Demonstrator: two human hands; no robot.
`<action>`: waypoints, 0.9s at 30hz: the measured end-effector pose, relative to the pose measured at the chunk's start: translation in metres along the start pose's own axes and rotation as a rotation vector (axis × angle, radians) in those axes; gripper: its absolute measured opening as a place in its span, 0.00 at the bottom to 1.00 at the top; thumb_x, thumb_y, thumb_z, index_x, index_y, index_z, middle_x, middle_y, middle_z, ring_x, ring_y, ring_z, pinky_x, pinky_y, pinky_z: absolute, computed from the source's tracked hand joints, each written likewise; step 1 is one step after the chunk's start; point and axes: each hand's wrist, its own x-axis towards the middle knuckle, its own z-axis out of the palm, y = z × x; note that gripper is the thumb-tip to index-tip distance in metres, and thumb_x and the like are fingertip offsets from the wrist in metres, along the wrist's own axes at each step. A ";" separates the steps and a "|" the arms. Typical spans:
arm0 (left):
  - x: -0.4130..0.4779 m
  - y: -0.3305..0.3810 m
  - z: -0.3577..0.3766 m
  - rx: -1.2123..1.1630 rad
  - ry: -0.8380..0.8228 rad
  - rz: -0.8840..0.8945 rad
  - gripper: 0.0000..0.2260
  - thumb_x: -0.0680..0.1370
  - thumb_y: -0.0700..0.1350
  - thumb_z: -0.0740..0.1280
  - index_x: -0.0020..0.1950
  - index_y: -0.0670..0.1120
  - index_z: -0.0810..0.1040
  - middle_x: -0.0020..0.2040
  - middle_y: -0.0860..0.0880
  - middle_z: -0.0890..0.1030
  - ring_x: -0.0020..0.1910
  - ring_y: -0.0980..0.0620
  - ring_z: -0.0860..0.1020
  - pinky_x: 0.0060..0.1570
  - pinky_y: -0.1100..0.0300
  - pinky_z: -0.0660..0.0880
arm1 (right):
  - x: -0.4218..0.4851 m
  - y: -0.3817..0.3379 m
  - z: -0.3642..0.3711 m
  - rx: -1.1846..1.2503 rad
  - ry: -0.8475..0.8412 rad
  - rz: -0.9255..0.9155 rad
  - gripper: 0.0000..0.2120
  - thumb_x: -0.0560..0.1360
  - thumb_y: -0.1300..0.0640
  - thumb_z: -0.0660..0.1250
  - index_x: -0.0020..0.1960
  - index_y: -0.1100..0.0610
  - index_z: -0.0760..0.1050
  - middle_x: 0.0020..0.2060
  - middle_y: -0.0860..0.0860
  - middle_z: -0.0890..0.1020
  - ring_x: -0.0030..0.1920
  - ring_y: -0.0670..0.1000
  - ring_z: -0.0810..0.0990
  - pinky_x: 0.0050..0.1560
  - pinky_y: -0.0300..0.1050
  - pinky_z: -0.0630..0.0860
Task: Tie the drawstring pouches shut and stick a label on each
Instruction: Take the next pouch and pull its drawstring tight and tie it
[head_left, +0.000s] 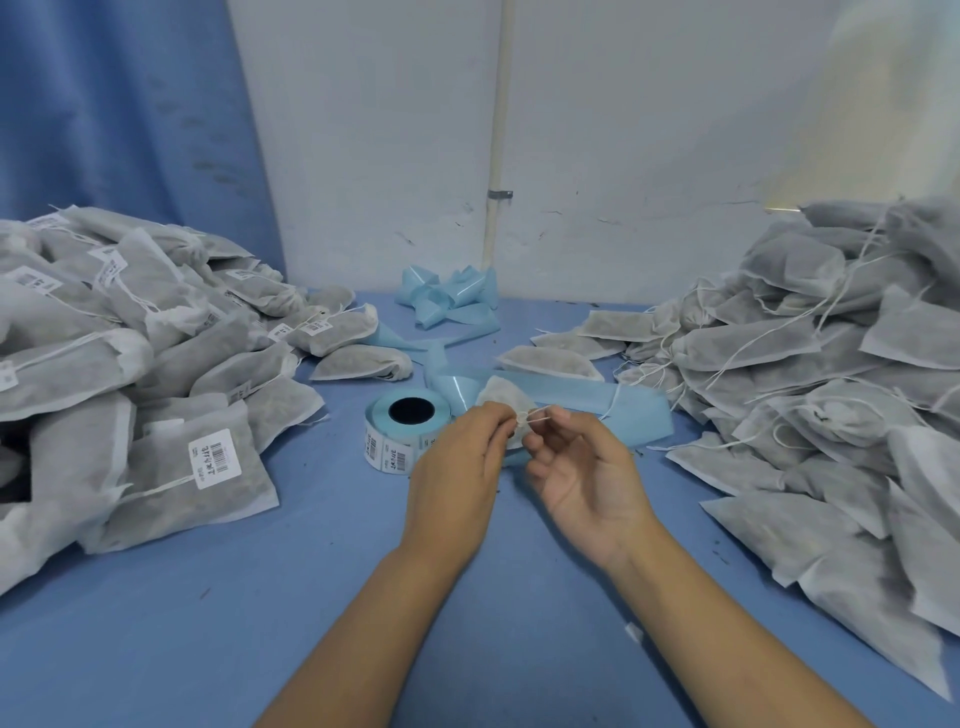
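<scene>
The left hand pinches the gathered neck of a pouch. The right hand pinches the string between thumb and first finger, with its other fingers loose. I think this keeps the string tight for the knot. The pouch lies just beyond the fingertips. The label roll stands just left on the surface, handy for sticking. Labelled pouches are piled left, unlabelled pouches right.

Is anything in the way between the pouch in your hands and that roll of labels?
Nothing visible. The label roll stands close beside the left hand, which, with the right hand, pinches the pouch.
</scene>
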 end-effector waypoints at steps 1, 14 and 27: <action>0.000 0.000 0.000 -0.003 0.005 0.008 0.05 0.81 0.44 0.61 0.50 0.48 0.76 0.44 0.52 0.79 0.45 0.51 0.75 0.46 0.50 0.73 | 0.000 0.000 -0.001 0.013 0.011 -0.005 0.01 0.65 0.60 0.66 0.37 0.57 0.76 0.33 0.50 0.79 0.30 0.46 0.78 0.26 0.35 0.70; 0.003 -0.004 0.001 0.080 0.056 0.084 0.05 0.79 0.44 0.65 0.49 0.47 0.80 0.44 0.56 0.79 0.43 0.59 0.66 0.41 0.63 0.66 | 0.004 -0.005 -0.005 0.178 0.004 -0.017 0.05 0.68 0.60 0.66 0.35 0.57 0.79 0.33 0.49 0.79 0.28 0.46 0.75 0.28 0.35 0.71; 0.010 -0.001 -0.012 0.275 -0.044 0.168 0.15 0.66 0.31 0.64 0.50 0.43 0.78 0.48 0.49 0.78 0.50 0.47 0.74 0.51 0.59 0.65 | 0.000 -0.004 0.002 0.259 -0.101 0.020 0.05 0.62 0.63 0.73 0.32 0.60 0.77 0.33 0.52 0.75 0.34 0.49 0.77 0.37 0.39 0.78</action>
